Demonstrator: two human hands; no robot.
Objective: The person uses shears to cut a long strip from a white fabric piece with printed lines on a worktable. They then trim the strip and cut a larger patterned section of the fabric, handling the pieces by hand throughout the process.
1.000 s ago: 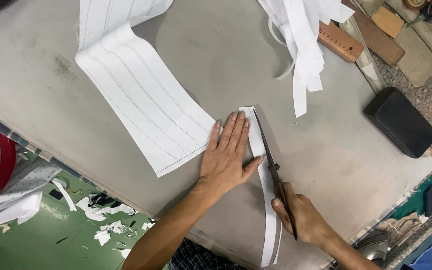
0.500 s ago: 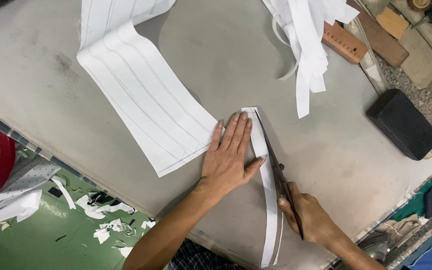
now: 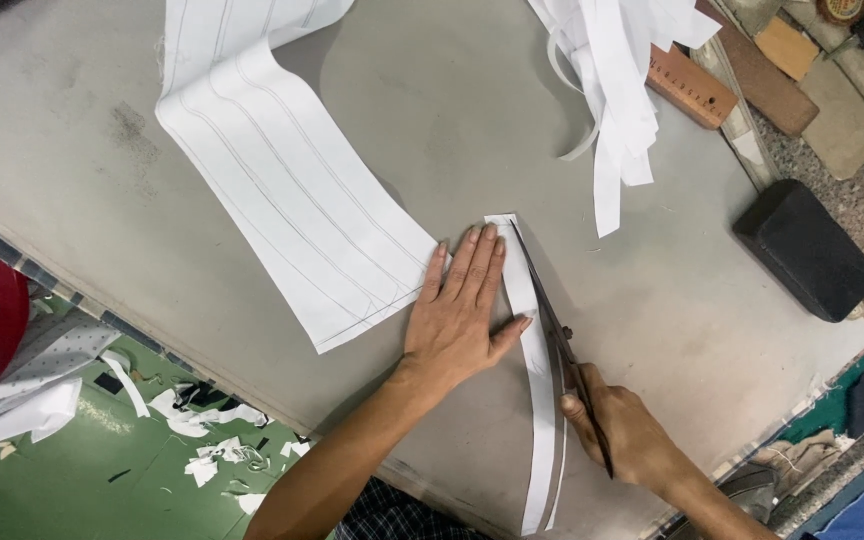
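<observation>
Two hands work near the table's (image 3: 132, 200) front edge. The right hand (image 3: 632, 435) is closed around the handles of the scissors (image 3: 562, 345), whose long blades lie along the right side of a narrow white paper strip (image 3: 540, 400); how far the blades are parted cannot be told. The strip curves from the front edge up toward the middle of the table. The left hand (image 3: 462, 310) lies flat with fingers spread, pressing down the upper part of the strip, its little finger touching the end of a wide white sheet with pencil lines (image 3: 292, 210). That sheet stretches away to the far left edge. Beyond, by the far edge, a pile of cut white strips (image 3: 617, 80) lies just beside a brown wooden ruler (image 3: 690, 85). A black block (image 3: 802, 250) sits at the right edge, well apart from the hands. Below the front edge, paper scraps (image 3: 202, 440) litter the green floor (image 3: 72, 480).
</observation>
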